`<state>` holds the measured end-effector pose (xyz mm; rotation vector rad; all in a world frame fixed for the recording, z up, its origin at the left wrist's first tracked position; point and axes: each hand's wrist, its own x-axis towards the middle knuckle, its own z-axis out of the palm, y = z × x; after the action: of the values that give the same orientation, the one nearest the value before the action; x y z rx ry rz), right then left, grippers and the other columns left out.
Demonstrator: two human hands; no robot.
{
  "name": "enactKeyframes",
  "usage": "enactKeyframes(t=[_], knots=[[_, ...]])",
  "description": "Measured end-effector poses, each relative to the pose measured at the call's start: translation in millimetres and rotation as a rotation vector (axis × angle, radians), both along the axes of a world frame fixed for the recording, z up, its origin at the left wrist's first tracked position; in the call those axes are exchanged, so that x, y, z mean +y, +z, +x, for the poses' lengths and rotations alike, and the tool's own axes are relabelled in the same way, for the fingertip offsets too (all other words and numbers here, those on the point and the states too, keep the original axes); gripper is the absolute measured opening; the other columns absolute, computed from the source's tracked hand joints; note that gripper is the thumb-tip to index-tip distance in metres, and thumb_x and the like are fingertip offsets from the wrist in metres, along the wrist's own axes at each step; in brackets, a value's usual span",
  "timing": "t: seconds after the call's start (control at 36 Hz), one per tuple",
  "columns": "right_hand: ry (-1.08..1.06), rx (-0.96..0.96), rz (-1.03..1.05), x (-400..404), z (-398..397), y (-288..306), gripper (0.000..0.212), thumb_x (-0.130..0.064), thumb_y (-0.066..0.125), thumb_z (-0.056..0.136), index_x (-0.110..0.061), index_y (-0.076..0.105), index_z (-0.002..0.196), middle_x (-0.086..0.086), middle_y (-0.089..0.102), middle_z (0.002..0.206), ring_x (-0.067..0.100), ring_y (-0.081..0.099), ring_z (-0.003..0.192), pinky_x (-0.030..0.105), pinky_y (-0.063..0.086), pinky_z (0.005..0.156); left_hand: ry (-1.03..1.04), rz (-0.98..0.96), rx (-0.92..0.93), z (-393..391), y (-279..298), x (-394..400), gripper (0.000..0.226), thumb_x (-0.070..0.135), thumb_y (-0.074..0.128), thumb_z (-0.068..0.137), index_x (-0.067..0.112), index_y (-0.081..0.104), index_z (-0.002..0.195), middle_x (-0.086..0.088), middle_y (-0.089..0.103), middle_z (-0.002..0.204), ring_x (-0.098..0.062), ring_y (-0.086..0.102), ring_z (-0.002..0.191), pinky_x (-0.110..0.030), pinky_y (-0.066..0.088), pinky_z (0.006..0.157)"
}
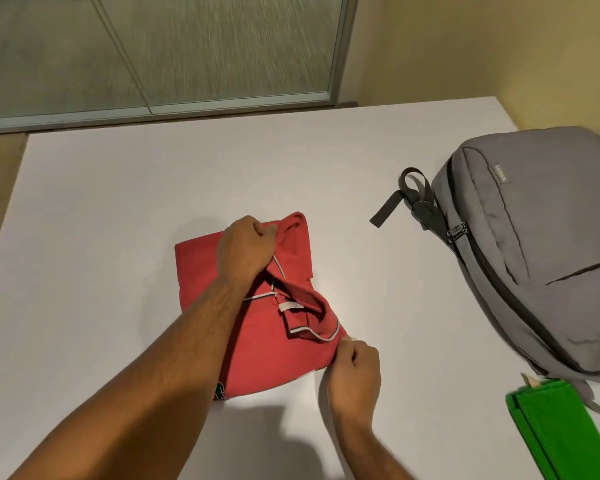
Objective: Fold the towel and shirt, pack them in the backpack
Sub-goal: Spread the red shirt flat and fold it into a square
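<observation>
white table (118,202), red shirt (267,362), grey backpack (548,258), green towel (568,434)

white table (118,220) lies bare left and behind the shirt (267,355) — backpack (534,244) and green towel (568,434) crowd the right.

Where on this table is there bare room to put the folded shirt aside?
The white table is bare left of the red shirt and along the far edge. A narrower strip lies between shirt and grey backpack. The near right corner is crowded by the green towel.
</observation>
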<state>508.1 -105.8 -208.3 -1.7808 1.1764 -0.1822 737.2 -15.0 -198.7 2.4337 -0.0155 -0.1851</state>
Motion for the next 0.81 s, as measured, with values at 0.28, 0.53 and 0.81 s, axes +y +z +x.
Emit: enactKeyframes(t=[0.28, 0.53, 0.81], knots=[[-0.116, 0.039, 0.156, 2, -3, 5, 0.024, -0.007, 0.053, 0.093, -0.028, 0.053, 0.105, -0.008, 0.061, 0.101, 0.007, 0.061, 0.088, 0.024, 0.042, 0.07, 0.068, -0.806, 0.413, 13, 32, -34, 0.044, 0.045, 0.037, 0.109, 0.011, 0.065, 0.111, -0.013, 0.076, 0.098, -0.028, 0.077, 0.084, -0.032, 0.06, 0.066], [-0.128, 0.077, 0.132, 5, -3, 3, 0.017, -0.023, 0.048, 0.1, -0.029, 0.053, 0.115, -0.009, 0.063, 0.108, 0.013, 0.062, 0.097, 0.039, 0.049, 0.087, 0.036, -0.018, -0.176, 9, -4, 16, 0.026, 0.009, 0.053, 0.097, 0.009, 0.072, 0.115, -0.009, 0.069, 0.117, -0.03, 0.057, 0.117, -0.047, 0.047, 0.099], [-0.094, 0.004, 0.046, 21, 2, 3, 0.022, -0.023, 0.068, 0.095, -0.027, 0.054, 0.111, -0.007, 0.062, 0.11, 0.014, 0.063, 0.098, 0.044, 0.054, 0.091, 0.067, 0.38, -0.18, 8, -21, 89, 0.039, 0.042, 0.05, 0.1, 0.009, 0.071, 0.098, -0.012, 0.064, 0.097, -0.035, 0.056, 0.097, -0.049, 0.044, 0.086]])
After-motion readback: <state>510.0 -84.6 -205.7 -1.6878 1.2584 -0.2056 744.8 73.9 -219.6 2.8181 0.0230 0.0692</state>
